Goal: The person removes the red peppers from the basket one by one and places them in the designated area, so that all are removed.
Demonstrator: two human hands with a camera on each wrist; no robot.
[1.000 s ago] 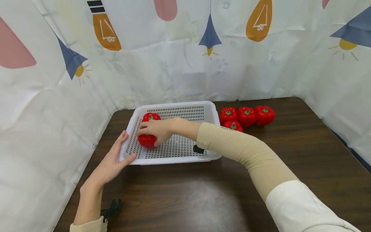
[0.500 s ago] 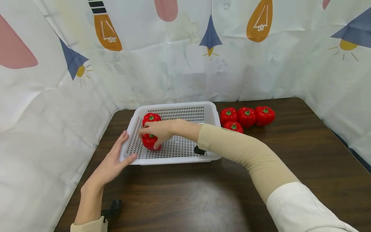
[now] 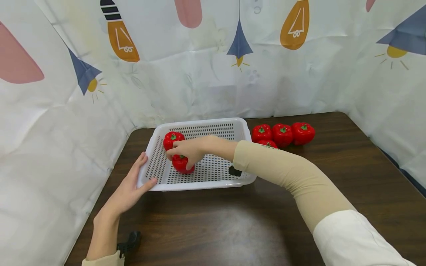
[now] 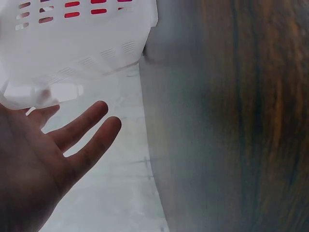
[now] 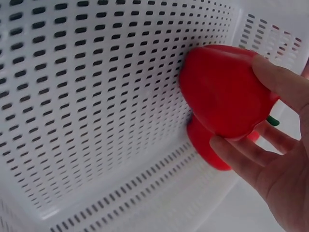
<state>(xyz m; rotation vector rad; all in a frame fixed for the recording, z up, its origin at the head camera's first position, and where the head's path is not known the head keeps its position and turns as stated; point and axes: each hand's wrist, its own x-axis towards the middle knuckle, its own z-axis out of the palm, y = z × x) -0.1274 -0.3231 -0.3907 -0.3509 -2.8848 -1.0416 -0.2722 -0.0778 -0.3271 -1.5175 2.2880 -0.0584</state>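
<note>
My right hand [image 3: 189, 151] reaches into a white perforated plastic basket [image 3: 199, 186] and holds a glossy red bell pepper [image 3: 181, 166], thumb on one side and fingers on the other. In the right wrist view, this pepper [image 5: 224, 92] has its green stem toward the palm. Another red bell pepper [image 3: 173, 139] sits behind it in the basket, partly covered by the held one in that view. My left hand [image 3: 128, 188] rests at the basket's left front corner, thumb along the front rim. The left wrist view shows two fingers [image 4: 91, 140] straight and spread below the basket wall.
Several more red bell peppers [image 3: 283, 135] stand on the dark wooden table [image 3: 213, 229], right of the basket. A black patch [image 3: 235, 171] shows at the basket's right front. White printed sheeting [image 3: 199, 81] lines the back and sides.
My right hand has shifted the held bell pepper to the right and slightly nearer inside the basket, away from its left wall. My left hand stays at the basket's corner.
</note>
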